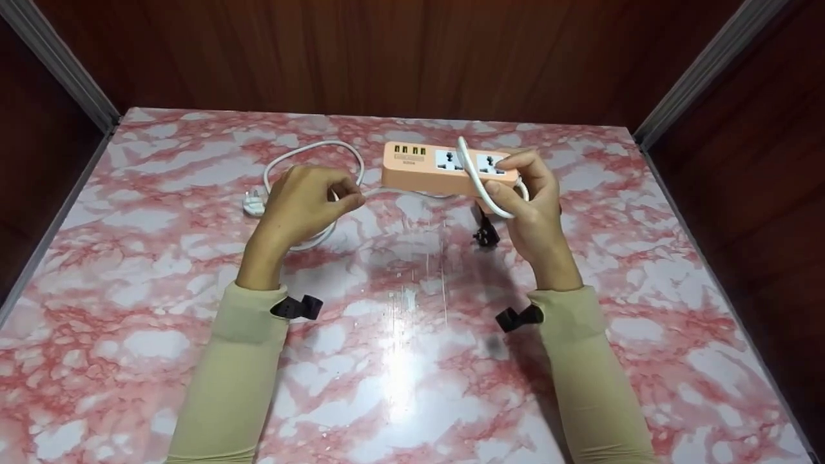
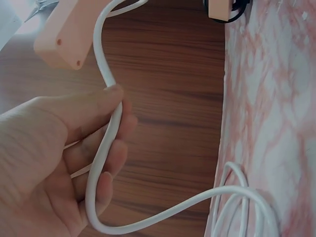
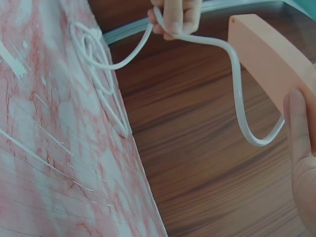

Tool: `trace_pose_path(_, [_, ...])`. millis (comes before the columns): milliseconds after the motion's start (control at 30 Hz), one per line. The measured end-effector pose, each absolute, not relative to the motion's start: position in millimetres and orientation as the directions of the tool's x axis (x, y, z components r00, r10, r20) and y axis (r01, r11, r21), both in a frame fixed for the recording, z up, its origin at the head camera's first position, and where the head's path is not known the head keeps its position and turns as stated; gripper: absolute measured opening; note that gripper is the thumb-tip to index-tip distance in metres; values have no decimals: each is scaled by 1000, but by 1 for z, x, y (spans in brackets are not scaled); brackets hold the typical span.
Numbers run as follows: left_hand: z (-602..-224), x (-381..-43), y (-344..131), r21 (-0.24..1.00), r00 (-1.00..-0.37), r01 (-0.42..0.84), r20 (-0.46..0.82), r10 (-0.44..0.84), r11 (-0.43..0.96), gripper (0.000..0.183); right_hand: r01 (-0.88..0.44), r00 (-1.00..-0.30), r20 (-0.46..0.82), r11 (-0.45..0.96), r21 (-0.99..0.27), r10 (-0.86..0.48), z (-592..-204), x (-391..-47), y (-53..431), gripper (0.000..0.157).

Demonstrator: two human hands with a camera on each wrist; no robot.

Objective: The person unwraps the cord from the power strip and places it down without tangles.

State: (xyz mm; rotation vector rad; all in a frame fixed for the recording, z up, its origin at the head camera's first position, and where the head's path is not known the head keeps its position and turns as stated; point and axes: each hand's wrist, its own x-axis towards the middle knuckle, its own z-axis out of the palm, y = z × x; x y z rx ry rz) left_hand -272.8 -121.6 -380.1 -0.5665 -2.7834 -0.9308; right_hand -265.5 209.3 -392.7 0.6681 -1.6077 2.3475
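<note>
Gripping strip by one end in right hand, raised over table. Pinching white cord in left hand, with more looped on table below. Also seeing black plug and white plug on table, well apart.

In the head view, the left hand hides part of the white cable and the right hand part of the orange power strip, its print too small to read, its body cropped in both wrist views.
</note>
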Motion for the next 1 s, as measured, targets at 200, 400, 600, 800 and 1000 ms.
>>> trace_pose_path(200, [-385,-275,-116,563,-927,352,320,196,748,15,-423,-866,493,-395,-815,-89,-394,-266,211,21])
trace_pose_path(400, [-387,-277,-114,591,-928,305,361,93,747,18,-429,-861,500,-396,-811,-91,-395,-266,210,21])
trace_pose_path(600, [-389,-280,-113,596,-902,309,431,30,741,18,-439,-856,507,-379,-815,-99,-395,-266,209,22])
trace_pose_path(800, [-388,-281,-111,607,-851,354,524,-23,712,21,-443,-859,502,-347,-827,-99,-395,-265,210,25])
trace_pose_path(1000, [-385,-278,-110,627,-801,392,592,-85,673,22,-442,-854,507,-349,-826,-120,-396,-266,210,25])
